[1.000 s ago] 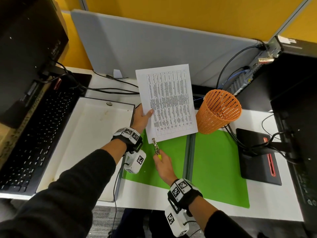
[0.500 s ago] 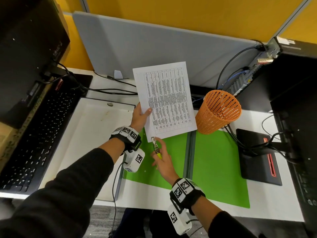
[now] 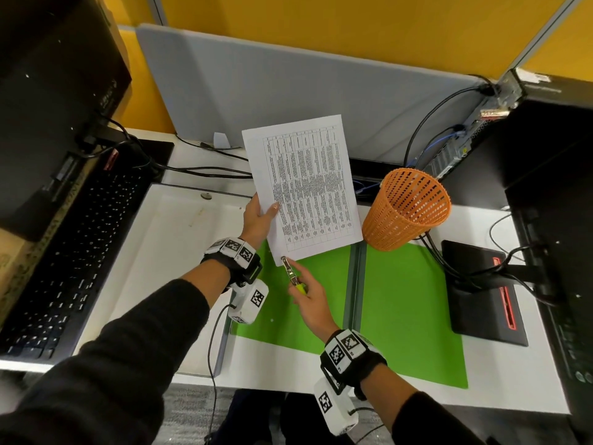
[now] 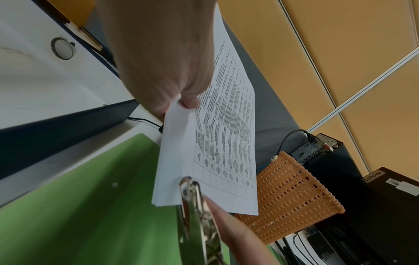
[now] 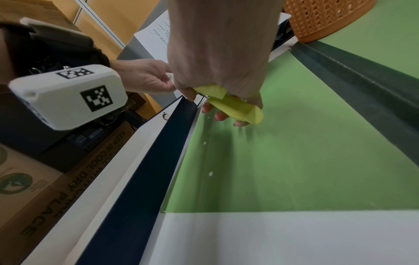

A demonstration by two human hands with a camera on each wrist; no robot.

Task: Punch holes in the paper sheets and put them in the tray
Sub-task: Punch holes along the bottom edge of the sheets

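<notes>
My left hand (image 3: 258, 216) holds a thin stack of printed paper sheets (image 3: 305, 187) by its left edge, thumb on the front, lifted above the desk. In the left wrist view the sheets (image 4: 217, 143) hang with the metal head of a hole punch (image 4: 192, 190) clamped over their lower left corner. My right hand (image 3: 308, 295) grips the punch (image 3: 290, 271) by its yellow-green handles (image 5: 233, 105), index finger stretched along the metal. The white tray (image 3: 154, 252) lies to the left of both hands, with no sheets in it.
An orange mesh basket (image 3: 406, 208) lies tipped on the green mat (image 3: 401, 300), right of the paper. A black keyboard (image 3: 64, 252) flanks the tray at left. A monitor base (image 3: 481, 290) and a computer tower (image 3: 545, 155) stand at right. Small paper dots (image 5: 210, 173) lie on the mat.
The left hand has raised the sheets slightly up and away. The right hand followed with the punch and its index finger has stretched out along the punch.
</notes>
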